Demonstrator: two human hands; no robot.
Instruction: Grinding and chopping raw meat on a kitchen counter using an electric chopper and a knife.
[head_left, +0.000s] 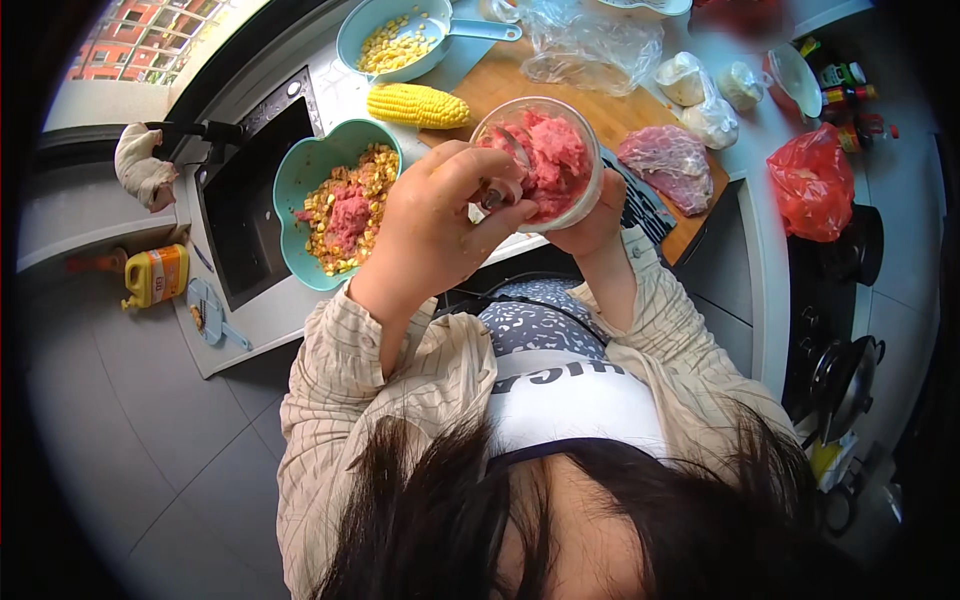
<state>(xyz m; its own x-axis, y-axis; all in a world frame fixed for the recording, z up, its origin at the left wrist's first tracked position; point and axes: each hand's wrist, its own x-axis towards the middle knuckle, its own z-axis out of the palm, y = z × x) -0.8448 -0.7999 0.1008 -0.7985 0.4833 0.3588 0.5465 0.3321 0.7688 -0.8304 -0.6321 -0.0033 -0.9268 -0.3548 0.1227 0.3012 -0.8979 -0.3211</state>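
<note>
My left hand (442, 214) grips a metal spoon (493, 198), its far end in pink minced meat (551, 150). The mince fills much of a round clear plastic tub (596, 184). From the right and below, my right hand (596, 221) holds this tub above the counter's front edge. Beside my left hand stands a teal, lobed bowl (289, 244) of corn kernels and brownish mix, with a lump of pink mince (349, 217) on top. A corn cob (418, 106) lies behind that bowl, left of a wooden cutting board (480, 82).
A raw piece of meat (667, 166) lies on the board, near a crumpled clear plastic bag (592, 45). Behind the cob sits a blue handled strainer or pan (352, 37) with kernels. The black sink (247, 225) is left; a red bag (810, 184) and stove (810, 322) are right.
</note>
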